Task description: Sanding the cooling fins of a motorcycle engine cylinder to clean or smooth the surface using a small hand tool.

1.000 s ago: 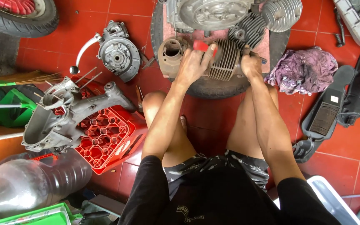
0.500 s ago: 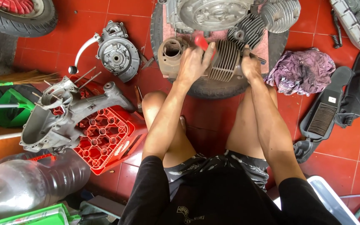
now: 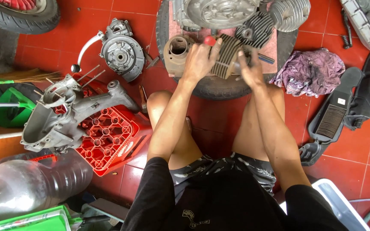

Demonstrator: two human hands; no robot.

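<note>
Gripping dark finned metal engine cylinder | left hand and right hand clasp opposite sides | best kept level, fingers clear of fins

Finned cylinder: dull, grimy cast metal. Engine casing: matt grey aluminium, rough. Crate: glossy red plastic. Rag: crumpled purple cloth. Floor: smooth red tile. Tyre: matt black rubber.
</note>
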